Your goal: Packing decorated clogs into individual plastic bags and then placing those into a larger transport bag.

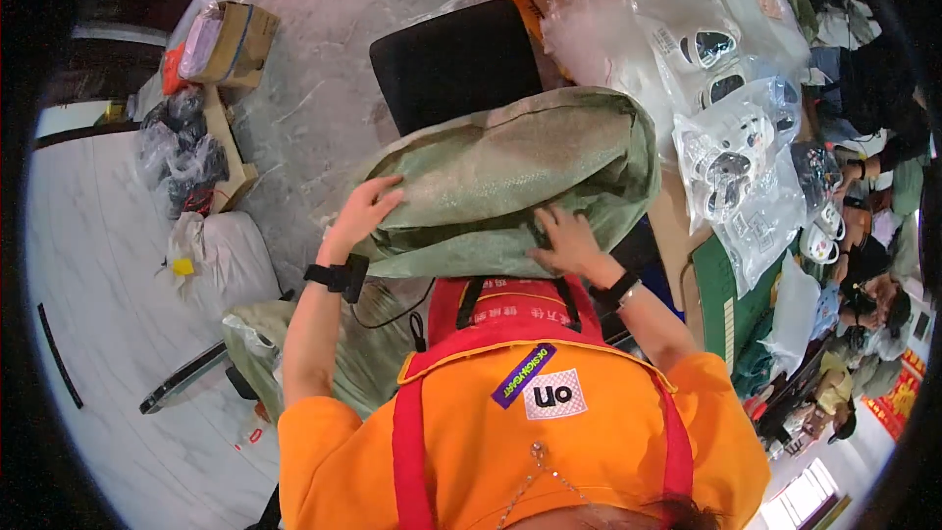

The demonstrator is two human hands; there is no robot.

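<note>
A large green-grey woven sack spreads in front of me, its mouth partly gaping in a long fold. At its left end, my left hand has its fingers and thumb closed on the edge of the fabric. My right hand rests at the near rim of the mouth, with fingers spread over the folded cloth and thumb lower on the near side. What lies inside the sack is hidden. Below it shows the red apron that I wear.
A black seat stands just beyond the sack. Right of it, clear bags with sunglasses-like shapes lie on cardboard, near a green mat. On the left are a cardboard box, black bags and a white sack.
</note>
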